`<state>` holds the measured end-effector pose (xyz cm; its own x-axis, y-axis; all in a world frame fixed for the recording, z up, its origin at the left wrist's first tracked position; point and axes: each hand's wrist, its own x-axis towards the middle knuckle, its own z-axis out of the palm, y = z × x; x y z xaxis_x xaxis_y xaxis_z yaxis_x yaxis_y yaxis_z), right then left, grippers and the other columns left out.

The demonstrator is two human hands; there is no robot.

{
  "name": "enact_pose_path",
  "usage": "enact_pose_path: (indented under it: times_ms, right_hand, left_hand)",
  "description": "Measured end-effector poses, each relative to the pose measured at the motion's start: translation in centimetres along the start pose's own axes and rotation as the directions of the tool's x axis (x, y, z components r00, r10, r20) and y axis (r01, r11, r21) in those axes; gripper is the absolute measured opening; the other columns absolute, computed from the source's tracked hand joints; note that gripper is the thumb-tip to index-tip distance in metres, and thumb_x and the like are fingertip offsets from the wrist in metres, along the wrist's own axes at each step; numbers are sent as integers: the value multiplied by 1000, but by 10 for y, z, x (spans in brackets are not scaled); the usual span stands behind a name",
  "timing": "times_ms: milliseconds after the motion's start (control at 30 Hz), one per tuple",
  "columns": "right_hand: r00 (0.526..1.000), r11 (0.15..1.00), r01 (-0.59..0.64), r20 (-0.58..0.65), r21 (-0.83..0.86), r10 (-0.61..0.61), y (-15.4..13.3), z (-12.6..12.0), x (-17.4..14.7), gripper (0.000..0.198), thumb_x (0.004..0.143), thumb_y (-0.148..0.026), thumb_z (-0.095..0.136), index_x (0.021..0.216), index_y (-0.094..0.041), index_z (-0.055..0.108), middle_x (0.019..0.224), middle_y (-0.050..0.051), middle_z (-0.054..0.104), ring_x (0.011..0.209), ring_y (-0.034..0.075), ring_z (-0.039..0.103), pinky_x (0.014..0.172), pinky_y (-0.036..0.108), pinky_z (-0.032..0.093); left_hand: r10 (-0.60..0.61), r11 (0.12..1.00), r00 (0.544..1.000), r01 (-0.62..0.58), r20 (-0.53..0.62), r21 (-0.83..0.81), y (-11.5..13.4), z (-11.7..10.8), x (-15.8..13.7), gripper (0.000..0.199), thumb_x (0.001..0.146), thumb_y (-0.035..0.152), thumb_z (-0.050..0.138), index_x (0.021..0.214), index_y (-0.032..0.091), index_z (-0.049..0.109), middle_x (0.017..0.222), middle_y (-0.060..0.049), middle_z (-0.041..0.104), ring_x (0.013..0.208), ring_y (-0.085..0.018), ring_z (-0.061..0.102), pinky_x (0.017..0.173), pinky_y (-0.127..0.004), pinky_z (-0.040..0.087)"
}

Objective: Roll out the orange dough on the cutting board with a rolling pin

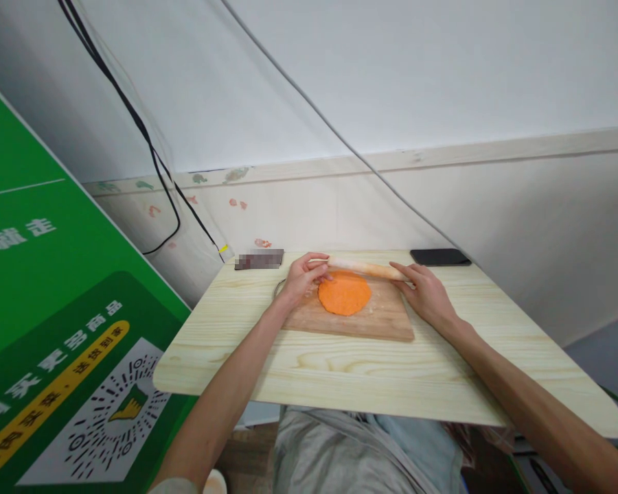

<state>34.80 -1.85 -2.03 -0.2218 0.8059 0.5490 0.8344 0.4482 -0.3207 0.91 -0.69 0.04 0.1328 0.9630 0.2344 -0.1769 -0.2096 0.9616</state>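
A pale wooden rolling pin [363,266] spans between my two hands, just beyond a flat round of orange dough [344,293]. My left hand [307,276] is closed around the pin's left end, and some of its fingers hang close to the dough's upper left edge. At the other end, my right hand [423,291] grips the pin with fingers and thumb. The dough lies on a wooden cutting board [355,328] that has whitish smudges on it. Whether the pin touches the board or is lifted I cannot tell.
The board rests on a light wood-grain table [329,374] against a wall. A black phone [439,257] lies at the back right, and a blurred flat object [259,259] at the back left. A green sign [82,288] stands at left; cables [134,116] hang down the wall.
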Motion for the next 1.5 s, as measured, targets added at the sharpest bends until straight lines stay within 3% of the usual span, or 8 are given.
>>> enact_pose_path:
  times_ms: [500, 700, 833, 1000, 1167, 1300, 1400, 1500]
  right_hand:
    - [1000, 1000, 12, 1, 16, -12, -1, 0, 0, 45, 105, -35, 58, 145, -24, 75, 111, 14, 77, 109, 34, 70, 95, 49, 59]
    - [999, 996, 40, -38, 82, -37, -2, 1, 1, 44, 101, -35, 61, 139, -23, 78, 108, 14, 74, 106, 33, 69, 98, 51, 59]
    - [996, 988, 75, -66, 139, -66, -9, -2, 2, 45, 100, -35, 62, 140, -23, 78, 117, 14, 70, 111, 32, 68, 97, 50, 60]
    - [996, 978, 91, -1, 187, -93, -21, -6, 0, 46, 104, -37, 56, 146, -26, 72, 124, 14, 70, 111, 31, 69, 94, 48, 61]
    - [998, 988, 56, 17, 143, -59, -21, -3, 1, 43, 107, -43, 53, 141, -24, 72, 116, 15, 76, 109, 33, 71, 98, 49, 60]
    - [999, 994, -15, -27, 112, 18, -13, 2, 2, 46, 110, -47, 48, 140, -19, 70, 125, 19, 78, 115, 36, 73, 101, 50, 59]
    - [999, 995, -34, -34, 98, 38, -9, 3, 2, 48, 110, -49, 47, 139, -18, 69, 130, 20, 78, 118, 37, 73, 102, 51, 59]
    - [1000, 994, -8, -14, 111, 10, -9, 3, 1, 46, 110, -48, 48, 137, -19, 70, 131, 19, 78, 120, 36, 73, 104, 51, 59]
  left_hand:
    - [30, 998, 993, -24, -110, 60, -2, 2, 5, 60, 66, 66, 96, 97, 16, 81, 75, -5, 79, 63, -19, 76, 57, -25, 54]
    - [16, 998, 992, -8, -124, 65, -5, 1, 5, 54, 70, 61, 94, 98, 17, 79, 69, -2, 76, 59, -16, 74, 54, -23, 53]
    - [18, 998, 984, -8, -176, 58, -7, 0, 6, 48, 78, 54, 89, 107, 18, 78, 74, 0, 76, 58, -13, 73, 52, -20, 50]
    - [25, 997, 970, -6, -241, 81, -11, -3, 10, 35, 90, 46, 78, 109, 18, 76, 77, -1, 75, 56, -12, 69, 52, -21, 49]
    - [69, 969, 984, -27, -165, 246, -18, -7, 10, 29, 95, 33, 71, 121, 20, 73, 98, -7, 83, 82, -18, 77, 73, -28, 58]
    - [170, 849, 985, -128, -36, 513, -19, -1, 1, 37, 92, 24, 74, 129, 22, 76, 113, -11, 83, 107, -25, 74, 102, -41, 58]
    - [202, 761, 978, -194, 58, 619, -16, 4, -4, 35, 88, 19, 77, 122, 23, 81, 116, -11, 82, 114, -29, 70, 114, -47, 53]
    - [184, 732, 977, -211, 111, 648, -14, 6, -6, 30, 87, 15, 74, 115, 23, 83, 115, -10, 81, 113, -29, 69, 116, -48, 52]
